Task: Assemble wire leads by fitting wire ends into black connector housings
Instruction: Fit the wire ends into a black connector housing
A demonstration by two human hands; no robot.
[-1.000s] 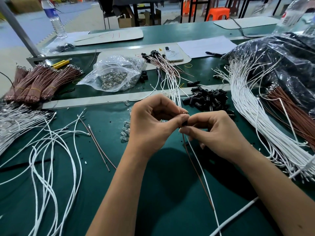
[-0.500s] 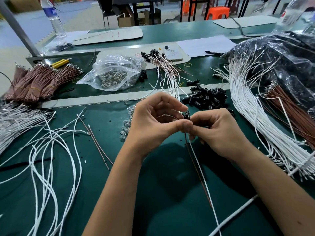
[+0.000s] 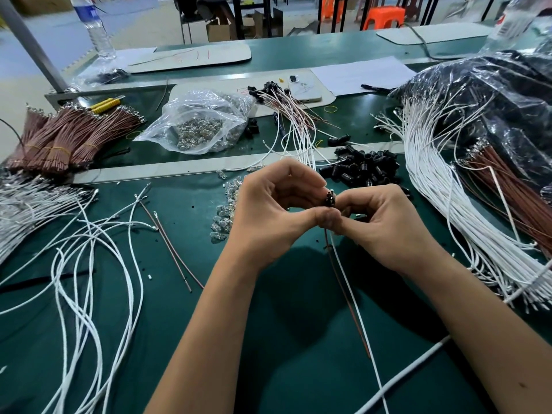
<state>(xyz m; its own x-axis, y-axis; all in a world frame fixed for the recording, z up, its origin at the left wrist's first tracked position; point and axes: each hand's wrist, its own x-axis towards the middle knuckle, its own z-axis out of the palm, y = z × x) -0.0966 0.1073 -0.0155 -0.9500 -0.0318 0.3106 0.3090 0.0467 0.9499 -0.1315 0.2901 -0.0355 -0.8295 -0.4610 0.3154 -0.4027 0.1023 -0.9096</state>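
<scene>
Both hands are meeting over the middle of the green worktop [image 3: 268, 369], working one black housing [image 3: 330, 199] between them. The right hand [image 3: 385, 228] is pinching the housing with thumb and forefinger clamped on it, its open end turned up. The left hand [image 3: 274, 216] is curling in from the other side, its thumb pressing where the wires enter; whether its fingers [image 3: 298, 177] are clamped on the housing itself or only on the wires I cannot tell. A white wire [image 3: 355, 309] and a brown wire [image 3: 346, 297] are hanging from the underside and trailing toward the near edge.

The step looks like seating the wire ends. To do it well, the housing is best held steady while each wire is pushed straight along the cavity, gripped close to the terminal so it is not buckling. A light tug afterwards would check the catch.

Spare housings [image 3: 363, 170] are lying just beyond the hands, loose white wires [image 3: 89, 264] to the left.
</scene>
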